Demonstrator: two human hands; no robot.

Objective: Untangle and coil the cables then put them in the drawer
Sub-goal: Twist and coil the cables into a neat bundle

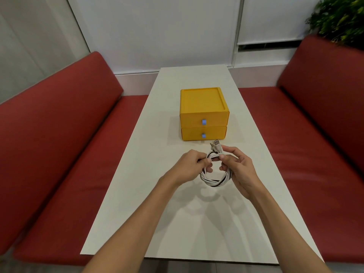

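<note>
A coil of white and black cables (213,181) hangs above the white table (197,223), held between both hands. My left hand (190,166) pinches the coil's upper left side. My right hand (239,168) grips the upper right side, with USB plugs (275,145) sticking up past its fingers. A yellow two-drawer box (203,113) stands just beyond the hands, both drawers shut, each with a blue pull tab.
Red cushioned benches (59,144) run along both sides of the table. A green plant (340,16) sits at the top right behind the right bench. White wall panels stand behind the table's far end.
</note>
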